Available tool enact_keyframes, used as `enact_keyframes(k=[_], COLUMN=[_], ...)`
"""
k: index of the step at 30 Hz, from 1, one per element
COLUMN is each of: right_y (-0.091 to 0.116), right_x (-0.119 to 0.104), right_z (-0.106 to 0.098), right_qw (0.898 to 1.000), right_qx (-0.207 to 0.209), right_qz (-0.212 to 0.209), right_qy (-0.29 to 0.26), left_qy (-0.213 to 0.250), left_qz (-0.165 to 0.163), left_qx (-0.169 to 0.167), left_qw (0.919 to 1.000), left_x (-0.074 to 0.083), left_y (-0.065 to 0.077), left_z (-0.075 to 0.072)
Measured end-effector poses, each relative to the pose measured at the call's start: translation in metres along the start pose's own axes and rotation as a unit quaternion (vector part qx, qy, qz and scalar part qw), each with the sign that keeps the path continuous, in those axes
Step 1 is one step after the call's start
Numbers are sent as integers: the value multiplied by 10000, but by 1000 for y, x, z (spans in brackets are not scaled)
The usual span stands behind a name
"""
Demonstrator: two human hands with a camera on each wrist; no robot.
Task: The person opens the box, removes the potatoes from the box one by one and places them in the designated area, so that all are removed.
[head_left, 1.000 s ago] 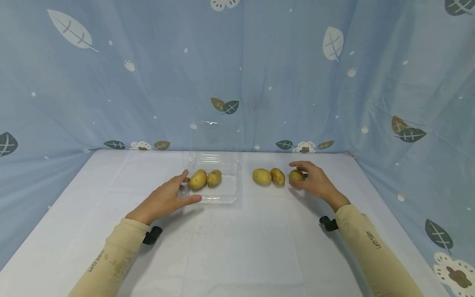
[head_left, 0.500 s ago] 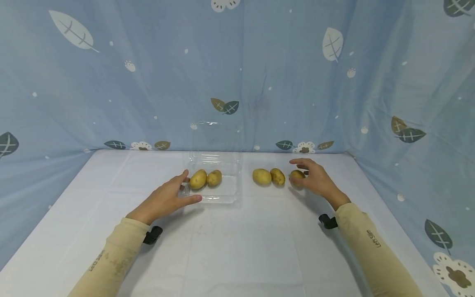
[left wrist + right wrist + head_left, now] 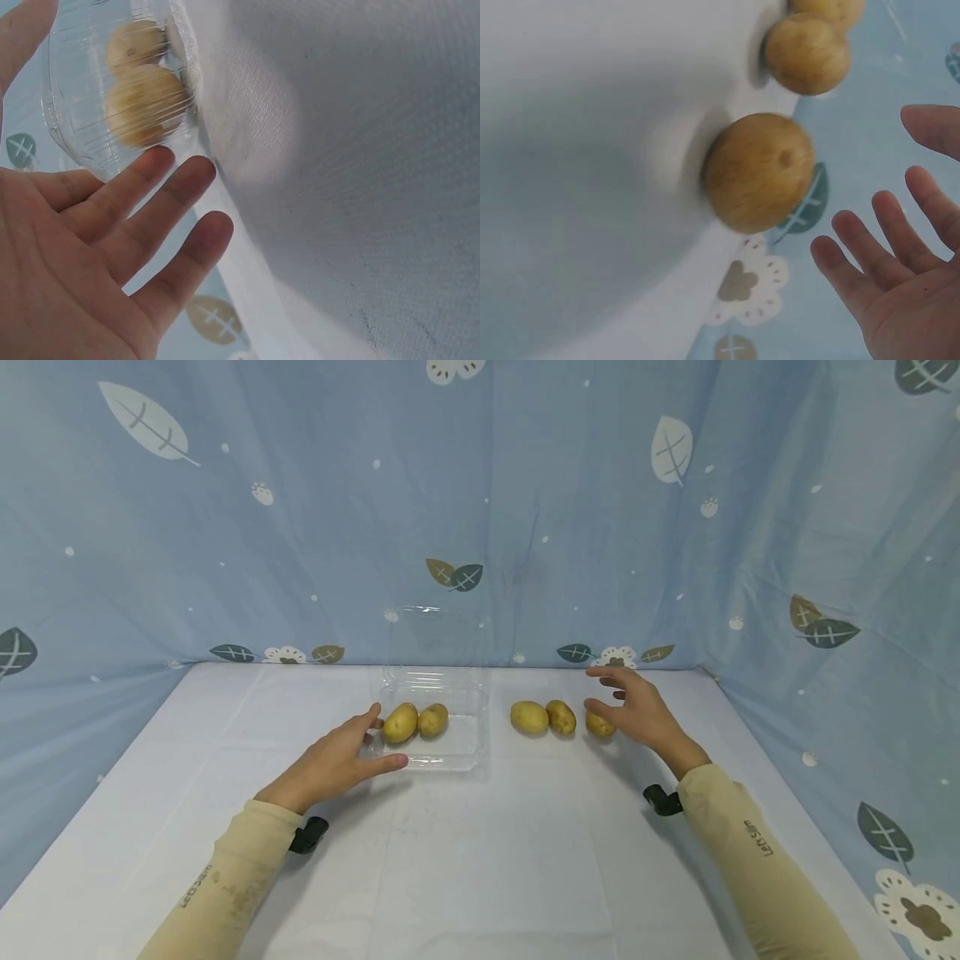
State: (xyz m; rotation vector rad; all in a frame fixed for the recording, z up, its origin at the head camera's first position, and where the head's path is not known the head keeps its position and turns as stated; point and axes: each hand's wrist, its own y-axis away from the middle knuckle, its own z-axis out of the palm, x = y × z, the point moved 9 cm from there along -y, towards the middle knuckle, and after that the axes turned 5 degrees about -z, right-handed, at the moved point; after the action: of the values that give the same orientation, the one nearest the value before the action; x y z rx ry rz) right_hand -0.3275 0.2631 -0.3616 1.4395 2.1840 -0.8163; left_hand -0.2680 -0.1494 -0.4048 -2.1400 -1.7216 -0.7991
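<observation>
My left hand (image 3: 337,760) is at the left side of a clear plastic clamshell box (image 3: 463,743), fingers spread, its fingertips right at the box's wall in the left wrist view. Two potatoes (image 3: 401,722) lie side by side within the box, toward its left; its lid (image 3: 438,639) stands raised at the back. Over the rightmost potato (image 3: 600,725) on the table, my right hand (image 3: 637,710) hovers with relaxed fingers and partly covers it in the head view. The right wrist view shows that potato (image 3: 759,172) apart from the fingers, with nothing in the hand.
Two more potatoes (image 3: 529,717) lie close together between the box and my right hand. A white cloth covers the table (image 3: 495,860). Behind and along the sides hangs a blue curtain (image 3: 570,527) with leaf prints.
My right hand has come off the rightmost potato and lifted slightly up and away, so more of the potato shows. The left hand, the box and the other potatoes keep their places.
</observation>
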Motion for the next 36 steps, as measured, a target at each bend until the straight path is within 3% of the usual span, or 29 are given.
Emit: enact_keyframes(k=[7, 17, 36], right_y=[-4, -14, -31], right_x=[-25, -67, -131], right_z=[3, 18, 51], right_qw=[9993, 9968, 9880], right_qx=[161, 38, -105], right_qz=[-320, -786, -1303], right_qy=[-78, -115, -823], left_qy=[-2, 38, 63], left_qz=[22, 33, 44], left_qx=[7, 12, 64], left_qw=[10000, 10000, 9999], left_x=[0, 0, -1], left_y=[0, -1, 0], left_z=[0, 1, 0])
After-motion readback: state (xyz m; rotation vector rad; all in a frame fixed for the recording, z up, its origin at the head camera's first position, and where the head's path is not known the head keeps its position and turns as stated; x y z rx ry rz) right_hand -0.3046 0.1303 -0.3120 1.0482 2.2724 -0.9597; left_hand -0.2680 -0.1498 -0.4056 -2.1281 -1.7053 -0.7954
